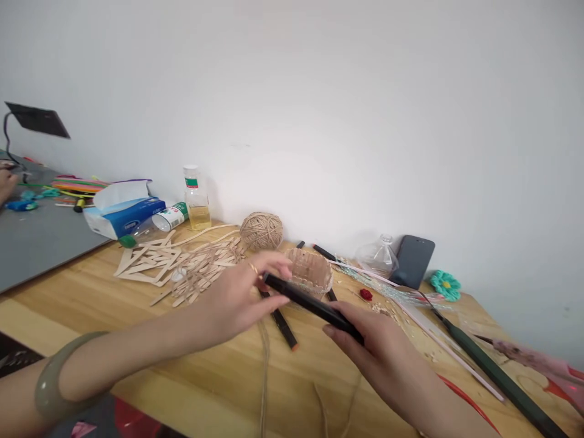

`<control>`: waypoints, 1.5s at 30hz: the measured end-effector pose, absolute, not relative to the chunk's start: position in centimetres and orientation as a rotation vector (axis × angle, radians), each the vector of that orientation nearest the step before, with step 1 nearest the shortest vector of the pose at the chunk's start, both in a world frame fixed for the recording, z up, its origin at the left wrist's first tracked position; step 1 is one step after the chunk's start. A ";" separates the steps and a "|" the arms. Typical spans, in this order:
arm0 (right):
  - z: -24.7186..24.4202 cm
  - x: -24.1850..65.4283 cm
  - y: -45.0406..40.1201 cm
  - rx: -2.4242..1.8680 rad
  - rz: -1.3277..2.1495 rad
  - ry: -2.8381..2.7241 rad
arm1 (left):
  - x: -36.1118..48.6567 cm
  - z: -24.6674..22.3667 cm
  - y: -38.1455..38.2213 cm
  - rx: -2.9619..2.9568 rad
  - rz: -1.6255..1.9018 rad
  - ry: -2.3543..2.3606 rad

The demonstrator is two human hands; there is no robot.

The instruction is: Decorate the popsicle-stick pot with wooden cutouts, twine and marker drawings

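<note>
My right hand [374, 337] is closed round the lower end of a black marker [314, 306], which slants up to the left. My left hand [249, 295] is at the marker's upper end, its thumb and fingers apart around it; whether it touches is hard to tell. Just behind the marker stands a small round basket [311, 271] of wood and twine. Another black marker with an orange tip [285, 330] lies on the table below my left hand. A ball of twine [261, 230] sits behind my left hand, with a heap of wooden sticks [205, 267] to its left.
Along the back are a glass bottle [198, 204], a blue tissue pack [128, 213], a clear bottle [383, 255], a phone [413, 261] and a teal flower [446, 285]. A dark green tool [493, 368] lies at right. Another person's hand [6, 182] shows at far left.
</note>
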State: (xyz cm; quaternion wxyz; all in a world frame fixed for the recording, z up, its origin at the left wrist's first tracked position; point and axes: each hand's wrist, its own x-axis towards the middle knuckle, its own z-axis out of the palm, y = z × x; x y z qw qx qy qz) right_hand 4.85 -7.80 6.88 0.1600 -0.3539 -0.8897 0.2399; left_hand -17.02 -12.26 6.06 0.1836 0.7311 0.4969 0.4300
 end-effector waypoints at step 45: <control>3.6 9.9 -8.1 -0.803 1.869 -0.832 | -19.1 1.4 -7.5 2.697 0.679 1.702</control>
